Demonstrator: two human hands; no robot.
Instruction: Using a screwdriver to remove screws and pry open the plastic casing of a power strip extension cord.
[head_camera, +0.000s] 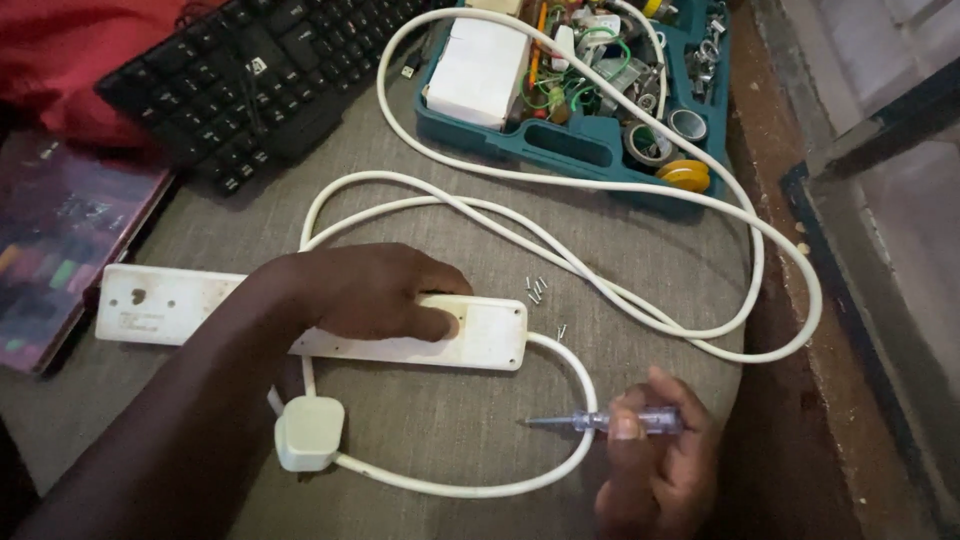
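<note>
While the left hand (385, 295) presses flat on the white power strip (180, 305) lying back-up along the grey tabletop's (650, 250) left side, loose screws (537, 290) sit just beyond its right end. Nearer the right edge, the right hand (655, 465) grips a clear-handled screwdriver (600, 422), tip leftward. Judging by this, screws are being worked; next, the tip must seat squarely.

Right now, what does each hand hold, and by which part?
The right hand holds a screwdriver by its clear handle, tip pointing left. The left hand grips nothing; it presses flat on the power strip.
</note>
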